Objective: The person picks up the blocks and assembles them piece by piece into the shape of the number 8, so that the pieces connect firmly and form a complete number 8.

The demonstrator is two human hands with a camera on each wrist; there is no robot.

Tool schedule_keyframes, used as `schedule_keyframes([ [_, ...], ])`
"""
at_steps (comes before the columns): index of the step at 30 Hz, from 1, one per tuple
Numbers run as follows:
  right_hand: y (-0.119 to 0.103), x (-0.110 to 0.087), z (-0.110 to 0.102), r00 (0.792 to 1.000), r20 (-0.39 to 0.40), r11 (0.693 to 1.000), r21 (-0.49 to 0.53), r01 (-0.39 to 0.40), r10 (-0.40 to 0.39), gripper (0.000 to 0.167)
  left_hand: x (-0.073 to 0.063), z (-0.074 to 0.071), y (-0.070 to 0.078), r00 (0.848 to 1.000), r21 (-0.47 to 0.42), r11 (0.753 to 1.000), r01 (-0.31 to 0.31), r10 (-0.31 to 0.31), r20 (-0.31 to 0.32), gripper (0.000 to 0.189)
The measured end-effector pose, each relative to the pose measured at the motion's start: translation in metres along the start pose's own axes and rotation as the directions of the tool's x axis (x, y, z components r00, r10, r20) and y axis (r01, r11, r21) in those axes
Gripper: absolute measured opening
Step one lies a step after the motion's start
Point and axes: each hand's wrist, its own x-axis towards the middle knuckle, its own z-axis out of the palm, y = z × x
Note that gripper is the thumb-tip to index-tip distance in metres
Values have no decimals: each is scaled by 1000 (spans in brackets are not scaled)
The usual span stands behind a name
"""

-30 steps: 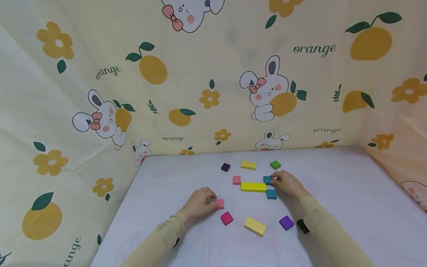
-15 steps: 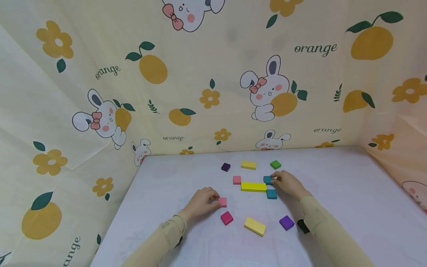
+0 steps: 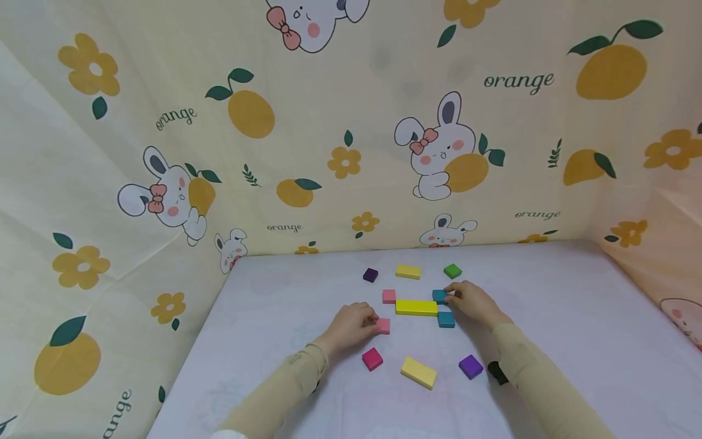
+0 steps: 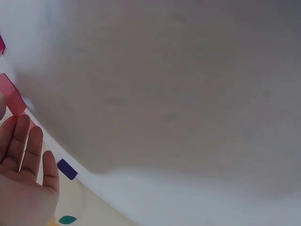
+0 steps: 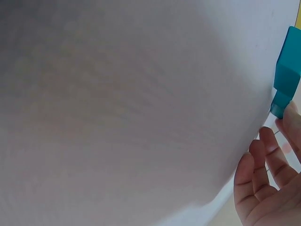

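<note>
My left hand (image 3: 352,326) pinches a small pink block (image 3: 383,326) at its left side, low over the table. The same pink block (image 4: 12,96) shows at the edge of the left wrist view. Up and to the right lies a long yellow block (image 3: 416,308), with a second pink block (image 3: 389,296) at its upper left corner. Two teal blocks sit at its right end, the upper teal block (image 3: 439,296) and the lower teal block (image 3: 446,319). My right hand (image 3: 476,303) pinches the upper teal block between thumb and fingers at its right side.
Behind lie a dark purple block (image 3: 370,275), a pale yellow block (image 3: 408,272) and a green block (image 3: 452,271). Nearer me are a crimson block (image 3: 372,359), another pale yellow block (image 3: 418,372) and a purple block (image 3: 471,367). A printed cloth (image 3: 307,152) rises behind the white table.
My left hand has moved right and slightly away from me, bringing the pink block closer to the long yellow block. The right hand stays at the upper teal block.
</note>
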Motion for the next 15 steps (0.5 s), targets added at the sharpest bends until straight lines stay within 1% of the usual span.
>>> schedule_keyframes([
  [3,0,-1,0,1000,-8,1000,1,12,-12,34,6,2,5,1000,24,1000,-10,10,-6,20],
  [7,0,-2,0,1000,-8,1000,0,11,-11,34,11,4,9,1000,35,999,-4,5,-14,19],
  [11,0,-2,1,1000,-2,1000,8,-4,4,35,14,5,14,1000,46,999,0,1,-25,19],
  [15,0,-2,1,1000,-7,1000,4,-2,2,34,15,4,16,999,59,998,4,-1,-41,19],
])
